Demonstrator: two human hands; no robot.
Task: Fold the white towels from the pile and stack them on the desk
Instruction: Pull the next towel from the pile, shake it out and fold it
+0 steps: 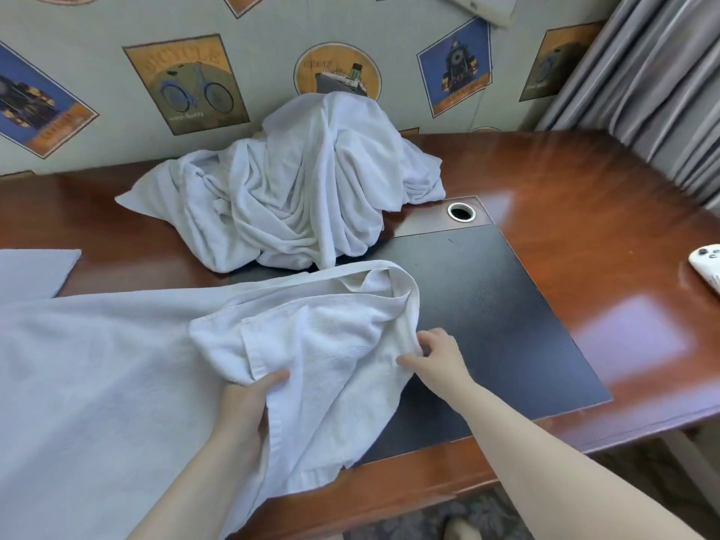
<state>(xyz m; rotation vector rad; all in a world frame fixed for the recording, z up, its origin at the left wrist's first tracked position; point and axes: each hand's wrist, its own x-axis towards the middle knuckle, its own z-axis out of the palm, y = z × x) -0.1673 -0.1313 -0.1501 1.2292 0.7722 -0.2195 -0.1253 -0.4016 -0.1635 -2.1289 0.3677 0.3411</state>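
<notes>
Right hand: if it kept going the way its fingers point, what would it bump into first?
The right hand points left into the towel it already pinches, so it meets that towel at once.

A: L hand (249,403)?
B: Comes up from the near edge of the desk, forearm bare, palm down. Fingers curled, thumb on top, gripping a fold of the towel (311,344).
A: R hand (432,354)?
B: Reaches in from the near right corner, arm nearly straight, forearm bare. Fingers bent, pinching the towel's right edge, thumb pointing left.
A: Hands touching?
B: No, apart, w/ cloth between them. R sits a bit further from the near edge than L.
</notes>
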